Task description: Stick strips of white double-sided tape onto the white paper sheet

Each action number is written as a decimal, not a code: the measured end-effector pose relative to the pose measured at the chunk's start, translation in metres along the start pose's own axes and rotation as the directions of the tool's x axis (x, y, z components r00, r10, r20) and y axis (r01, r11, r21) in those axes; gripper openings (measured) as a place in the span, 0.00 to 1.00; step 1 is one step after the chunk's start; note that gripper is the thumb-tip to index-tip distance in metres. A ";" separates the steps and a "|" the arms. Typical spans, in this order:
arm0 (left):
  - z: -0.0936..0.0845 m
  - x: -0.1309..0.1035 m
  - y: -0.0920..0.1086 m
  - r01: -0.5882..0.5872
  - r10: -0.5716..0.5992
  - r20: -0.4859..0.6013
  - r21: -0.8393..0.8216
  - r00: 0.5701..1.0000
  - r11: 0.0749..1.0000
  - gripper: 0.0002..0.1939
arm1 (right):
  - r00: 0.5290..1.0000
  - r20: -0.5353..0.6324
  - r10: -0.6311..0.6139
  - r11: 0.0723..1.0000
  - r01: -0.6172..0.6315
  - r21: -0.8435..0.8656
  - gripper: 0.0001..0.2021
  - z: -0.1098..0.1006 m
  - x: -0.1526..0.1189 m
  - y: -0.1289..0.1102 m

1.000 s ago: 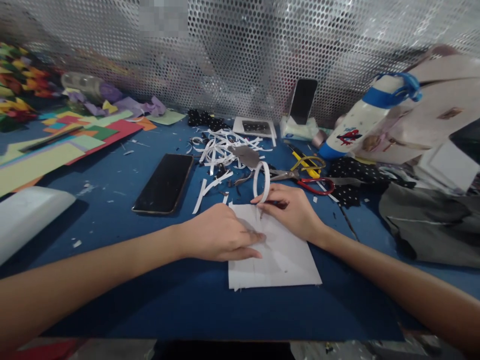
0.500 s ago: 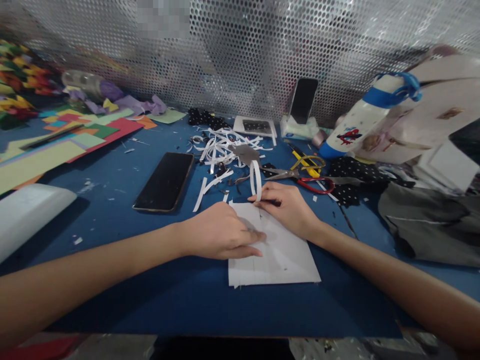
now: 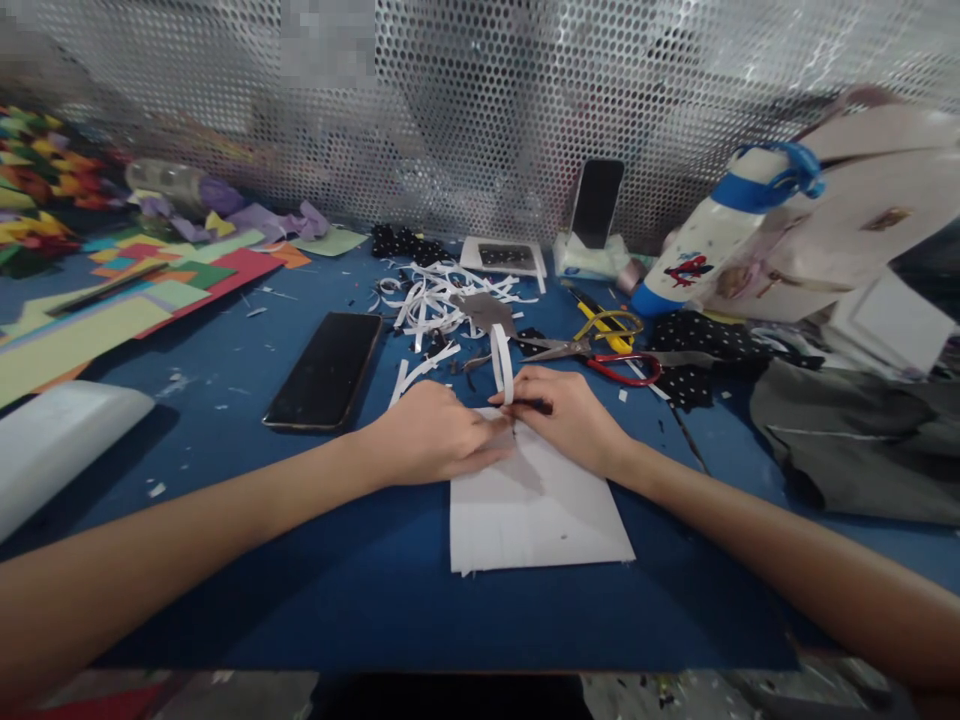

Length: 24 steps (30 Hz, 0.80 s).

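Note:
A white paper strip [image 3: 503,365], bent into a narrow upright loop, is pinched between the fingertips of my right hand [image 3: 562,415]. Its lower end meets the far edge of a folded white sheet [image 3: 540,515] lying on the blue table. My left hand [image 3: 431,435] rests over the sheet's far left part. Its index finger and thumb stretch out, slightly apart, towards the right fingertips, and its other fingers are curled under. I see nothing held in the left hand. The join between strip and sheet is partly hidden by fingers.
Beyond my hands lie a heap of white paper strips [image 3: 442,300], scissors [image 3: 622,365] and a yellow cutter [image 3: 604,318]. A phone [image 3: 326,370] lies left. Coloured papers [image 3: 97,325] are far left; a bottle [image 3: 705,235] and dark cloth [image 3: 855,435] stand and lie right.
My left hand has slid away from me over the sheet, from its middle up to the right fingertips. My right hand still pinches the looped strip. The view has shifted slightly.

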<state>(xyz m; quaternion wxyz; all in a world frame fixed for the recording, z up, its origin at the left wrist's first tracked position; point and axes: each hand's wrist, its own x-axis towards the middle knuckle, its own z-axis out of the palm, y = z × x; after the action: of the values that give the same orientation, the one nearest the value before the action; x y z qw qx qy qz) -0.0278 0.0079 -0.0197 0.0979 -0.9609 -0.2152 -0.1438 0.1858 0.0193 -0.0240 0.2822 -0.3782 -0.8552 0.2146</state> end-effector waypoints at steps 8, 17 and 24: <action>0.003 -0.006 0.002 -0.016 0.001 -0.057 -0.248 0.998 0.969 0.19 | 1.000 0.006 0.024 1.000 -0.024 -0.005 0.05 -0.003 -0.002 -0.002; 0.003 -0.004 -0.003 0.152 -0.191 -0.136 -0.255 0.972 0.955 0.21 | 1.000 -0.023 -0.016 1.000 0.017 0.006 0.03 -0.007 -0.003 0.000; 0.004 -0.002 0.004 0.027 -0.043 -0.089 -0.168 0.995 0.985 0.17 | 0.984 -0.127 -0.122 0.989 0.131 0.066 0.05 -0.004 -0.010 -0.001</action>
<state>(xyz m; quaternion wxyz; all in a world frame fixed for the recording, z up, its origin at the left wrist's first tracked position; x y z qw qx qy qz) -0.0268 0.0049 -0.0244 0.0244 -0.9541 -0.2146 -0.2074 0.1937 0.0117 -0.0235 0.3611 -0.3247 -0.8500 0.2043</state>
